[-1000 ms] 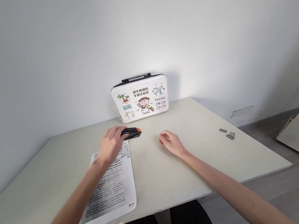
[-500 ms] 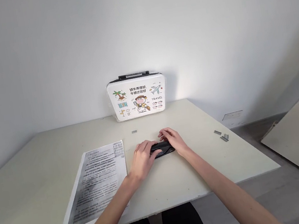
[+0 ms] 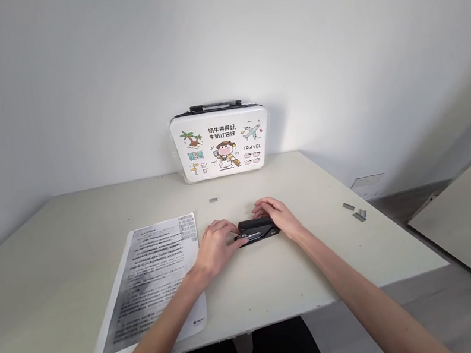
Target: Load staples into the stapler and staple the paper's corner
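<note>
Stapler (image 3: 256,223) is lying right of the paper (image 3: 157,274), showing more body as my left hand (image 3: 216,246) is shifting to its left end, still pinching it. My right hand (image 3: 281,217) is touching the other end, grip unclear; probably steadying. Staple strip (image 3: 213,200) is sitting beyond the paper's top-right corner.

Stapler (image 3: 255,224): plas., slight sheen. Sheet (image 3: 150,275): matt paper. Staple strip (image 3: 213,200): dull mtl. Case (image 3: 220,143): smooth, prob. plas.

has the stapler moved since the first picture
Yes: judged against the white carrying case at the back, the black stapler has shifted to the right and towards the person.
</note>
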### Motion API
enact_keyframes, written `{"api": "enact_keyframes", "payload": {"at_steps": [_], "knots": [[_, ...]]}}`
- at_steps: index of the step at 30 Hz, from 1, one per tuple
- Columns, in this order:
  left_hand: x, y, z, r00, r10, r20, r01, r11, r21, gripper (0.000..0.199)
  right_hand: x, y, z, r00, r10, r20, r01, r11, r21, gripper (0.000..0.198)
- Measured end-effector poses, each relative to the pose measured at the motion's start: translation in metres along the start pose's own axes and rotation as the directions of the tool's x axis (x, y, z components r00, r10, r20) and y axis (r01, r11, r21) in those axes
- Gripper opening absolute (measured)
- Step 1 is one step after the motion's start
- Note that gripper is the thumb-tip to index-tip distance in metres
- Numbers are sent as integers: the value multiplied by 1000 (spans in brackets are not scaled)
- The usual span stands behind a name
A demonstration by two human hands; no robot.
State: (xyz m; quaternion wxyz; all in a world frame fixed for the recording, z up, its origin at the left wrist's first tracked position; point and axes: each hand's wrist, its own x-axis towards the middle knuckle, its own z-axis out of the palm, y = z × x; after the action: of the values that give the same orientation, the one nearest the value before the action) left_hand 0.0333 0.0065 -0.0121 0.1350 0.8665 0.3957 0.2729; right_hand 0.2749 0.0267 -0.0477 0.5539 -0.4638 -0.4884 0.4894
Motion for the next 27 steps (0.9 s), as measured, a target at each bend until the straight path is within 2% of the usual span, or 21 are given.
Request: {"api": "enact_keyframes", "payload": {"at_steps": [3,9,11,14,16,19,22,27], "knots": [[-2,0,-5,1000,22,-1,-22,1000,8,16,-6,-3,2,999,-36,-1,36,999,25,37],[-15,-12,-28,999,44,23,-44,999,11,24,-13,-13,5,1000,-18,-12,18,999,40,38],[-17,-18,-41,996,40,83,-41,999,15,27,-13,-15,6,1000,-13,-19,14,999,52,38],[-11,-29,-60,963,45,265,-52,998,20,33,-12,-16,5,1000,4,-22,-1,994,113,37],[0,-38,-67,949,21,315,-42,997,59,36,-10,-15,3,999,23,-33,-17,986,163,35],[27,-56,-64,981,-38,189,-3,977,214,31,-6,-13,-2,996,58,-70,-41,972,231,33],[57,-73,-48,993,-97,68,68,938,339,29,-1,-11,-7,993,88,-78,-64,960,273,32],[90,-91,-28,987,-159,33,138,928,346,25,2,-10,-11,989,117,-86,-86,951,298,30]]}}
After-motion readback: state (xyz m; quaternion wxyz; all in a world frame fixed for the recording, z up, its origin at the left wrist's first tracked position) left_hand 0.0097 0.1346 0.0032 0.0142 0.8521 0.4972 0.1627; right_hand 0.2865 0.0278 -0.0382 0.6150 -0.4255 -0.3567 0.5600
